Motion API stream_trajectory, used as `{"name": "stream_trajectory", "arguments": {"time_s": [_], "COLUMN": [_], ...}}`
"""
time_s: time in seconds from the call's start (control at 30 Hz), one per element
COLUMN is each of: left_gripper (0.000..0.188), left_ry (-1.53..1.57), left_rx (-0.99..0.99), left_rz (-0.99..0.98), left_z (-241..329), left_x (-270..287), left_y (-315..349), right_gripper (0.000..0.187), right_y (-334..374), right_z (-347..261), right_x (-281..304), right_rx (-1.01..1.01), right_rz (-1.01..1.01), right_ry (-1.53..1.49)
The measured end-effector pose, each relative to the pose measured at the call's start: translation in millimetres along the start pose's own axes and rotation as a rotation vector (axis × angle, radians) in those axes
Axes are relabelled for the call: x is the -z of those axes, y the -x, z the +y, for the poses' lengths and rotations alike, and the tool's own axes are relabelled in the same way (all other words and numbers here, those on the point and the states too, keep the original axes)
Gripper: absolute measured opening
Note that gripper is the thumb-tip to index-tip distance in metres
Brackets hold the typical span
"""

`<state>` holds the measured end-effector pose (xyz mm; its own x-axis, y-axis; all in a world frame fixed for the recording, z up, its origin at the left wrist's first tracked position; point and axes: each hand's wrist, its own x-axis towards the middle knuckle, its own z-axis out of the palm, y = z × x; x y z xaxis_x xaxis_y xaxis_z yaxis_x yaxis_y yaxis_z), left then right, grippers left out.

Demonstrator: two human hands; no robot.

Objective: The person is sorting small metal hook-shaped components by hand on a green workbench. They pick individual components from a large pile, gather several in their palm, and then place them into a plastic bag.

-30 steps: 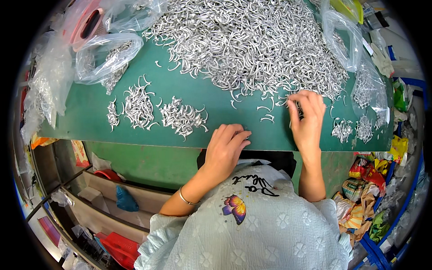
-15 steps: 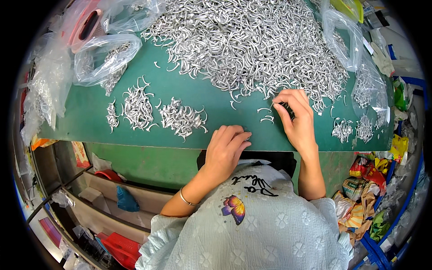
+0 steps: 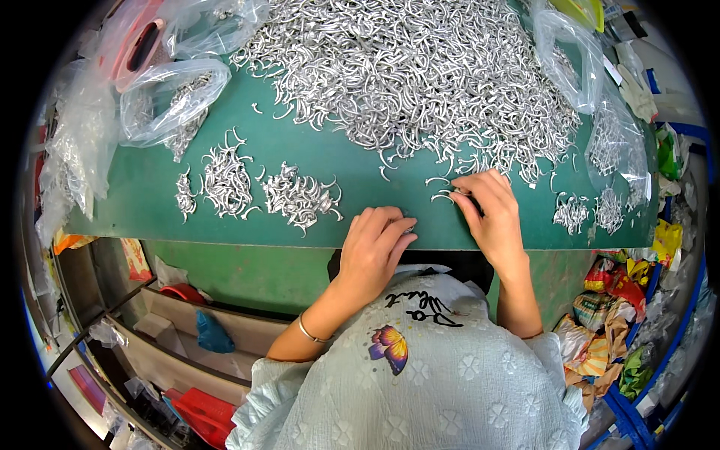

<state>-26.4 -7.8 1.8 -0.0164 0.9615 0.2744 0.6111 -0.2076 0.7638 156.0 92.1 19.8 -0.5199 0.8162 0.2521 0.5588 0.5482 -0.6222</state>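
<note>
A large heap of small curved silver metal pieces [image 3: 405,75] covers the far part of the green table [image 3: 300,135]. My right hand [image 3: 491,217] is at the heap's near edge, thumb and forefinger closing round a small curved metal piece. Two loose curved pieces [image 3: 439,195] lie just left of those fingertips. Close to the table's front edge rests my left hand [image 3: 373,246], its fingers curled together. Something small and greyish shows at its fingertips; the fingers mostly cover it. To its left sits a small pile of the pieces [image 3: 296,196].
Further left are a second pile [image 3: 227,180] and a narrow one [image 3: 185,193]. Two small piles [image 3: 571,215] lie at the right. Clear plastic bags [image 3: 172,101] stand at both sides of the heap, beside a pink basket [image 3: 135,45]. A shelf [image 3: 202,330] is below left.
My right hand has drawn slightly toward me, away from the heap's edge and down to the loose pieces. My left hand stays nearly in place. The whole view has shifted slightly.
</note>
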Motion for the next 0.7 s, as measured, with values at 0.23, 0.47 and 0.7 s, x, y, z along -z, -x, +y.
{"name": "stream_trajectory", "arguments": {"time_s": [0.23,0.47,0.7], "left_gripper": [0.029,0.029,0.029], "left_ry": [-0.015,-0.017,-0.028], "left_rx": [0.005,0.0,0.029], "left_rz": [0.004,0.003,0.0], "left_z": [0,1,5], "left_x": [0,-1,-2], "left_y": [1,-1,-2], "right_gripper": [0.008,0.006,0.007], "right_y": [-6,13,55], "right_z": [-13,21,66], "right_x": [8,62,110], "right_rx": [-0.014,-0.361,-0.551], "right_rz": [-0.123,0.12,0.219], "right_ry": [0.15,0.15,0.359]}}
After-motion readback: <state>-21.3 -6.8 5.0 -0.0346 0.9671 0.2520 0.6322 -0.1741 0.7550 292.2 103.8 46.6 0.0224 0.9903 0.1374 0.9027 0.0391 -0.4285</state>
